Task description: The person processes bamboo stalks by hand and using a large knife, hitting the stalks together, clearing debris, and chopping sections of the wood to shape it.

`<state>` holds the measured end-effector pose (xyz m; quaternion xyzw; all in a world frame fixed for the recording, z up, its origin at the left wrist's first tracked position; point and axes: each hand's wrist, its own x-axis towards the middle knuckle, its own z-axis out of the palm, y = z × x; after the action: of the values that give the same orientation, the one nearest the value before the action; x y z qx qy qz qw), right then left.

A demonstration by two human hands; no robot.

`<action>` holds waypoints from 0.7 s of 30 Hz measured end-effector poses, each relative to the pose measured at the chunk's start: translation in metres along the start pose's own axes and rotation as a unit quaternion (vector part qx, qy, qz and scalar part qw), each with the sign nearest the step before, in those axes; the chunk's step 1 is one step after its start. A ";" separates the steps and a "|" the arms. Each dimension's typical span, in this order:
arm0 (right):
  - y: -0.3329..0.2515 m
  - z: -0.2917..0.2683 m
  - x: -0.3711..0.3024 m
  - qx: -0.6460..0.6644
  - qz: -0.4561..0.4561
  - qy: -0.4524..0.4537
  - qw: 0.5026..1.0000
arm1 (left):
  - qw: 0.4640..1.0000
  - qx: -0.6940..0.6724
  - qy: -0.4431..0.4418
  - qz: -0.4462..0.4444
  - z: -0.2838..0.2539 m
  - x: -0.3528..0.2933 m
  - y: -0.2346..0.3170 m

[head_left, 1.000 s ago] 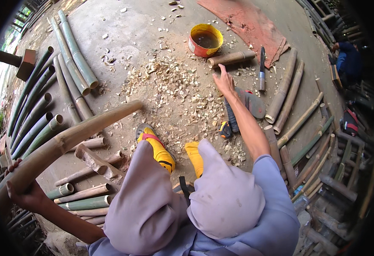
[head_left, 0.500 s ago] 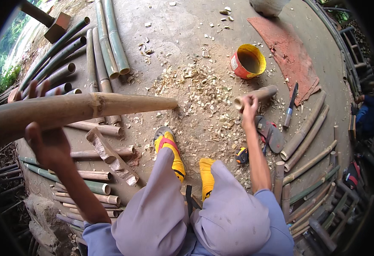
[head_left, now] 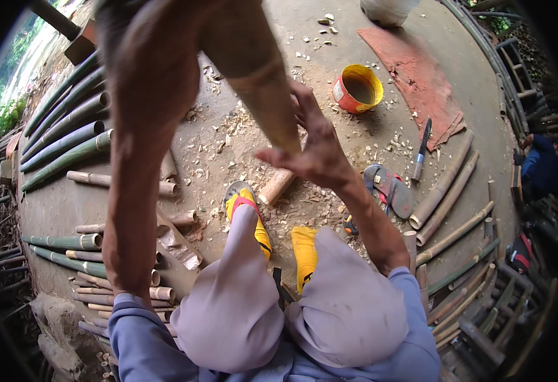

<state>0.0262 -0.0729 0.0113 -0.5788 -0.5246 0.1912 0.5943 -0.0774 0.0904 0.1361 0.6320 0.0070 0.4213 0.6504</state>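
A thick bamboo pole (head_left: 253,76) slants down from the top edge, close to the camera. My left hand (head_left: 164,38) is raised high at its upper part, closed round it; some fingers are hidden or cut off by the frame. At the pole's narrower lower end is my right hand (head_left: 320,146), thumb stretched out and fingers spread, with the tip between them. Whether it presses on the pole I cannot tell. Below the tip a short bamboo piece (head_left: 277,186) lies on the ground among wood chips (head_left: 240,134), near my left foot.
A red and yellow bucket (head_left: 358,89) stands ahead on the right. Beyond it are a red cloth (head_left: 412,76) and a knife (head_left: 422,149). Sandals (head_left: 390,191) lie right of my arm. Bamboo lengths (head_left: 444,178) flank both sides. A chipped wood block (head_left: 178,245) lies left of my feet.
The pole has swung from lying across the left to a steep slant in front. My right hand has let go of the short bamboo piece, now nearer my feet, and moved to the pole's tip.
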 end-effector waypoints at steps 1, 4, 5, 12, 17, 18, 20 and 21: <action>0.000 -0.006 0.012 -0.026 0.019 0.043 0.999 | 1.000 -0.002 -0.015 0.025 0.007 0.003 -0.014; 0.015 -0.025 0.016 -0.090 -0.004 0.165 0.982 | 0.997 0.042 -0.010 0.059 0.022 -0.012 -0.057; 0.024 -0.041 0.008 -0.108 -0.011 0.199 0.974 | 0.997 0.072 0.015 0.039 0.031 -0.034 -0.082; 0.004 -0.077 -0.012 -0.176 -0.015 0.242 0.954 | 0.750 0.509 -0.171 -0.387 0.011 -0.293 -0.269; -0.016 -0.080 -0.019 -0.184 -0.043 0.248 0.950 | 0.774 -0.021 -0.024 -0.632 0.001 -0.306 -0.284; -0.018 -0.079 -0.018 -0.182 -0.046 0.248 0.950 | 0.728 -0.108 0.015 -0.677 0.001 -0.305 -0.275; -0.018 -0.073 -0.016 -0.178 -0.068 0.251 0.949 | 0.608 -0.280 0.094 -0.737 0.007 -0.306 -0.259; -0.018 -0.066 -0.013 -0.162 -0.077 0.252 0.951 | 0.617 -0.203 0.106 -0.753 0.016 -0.314 -0.262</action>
<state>0.0704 -0.1202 0.0362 -0.6548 -0.4248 -0.0947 0.6179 -0.1296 -0.0574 -0.2420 0.2078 0.4633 -0.1616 0.8462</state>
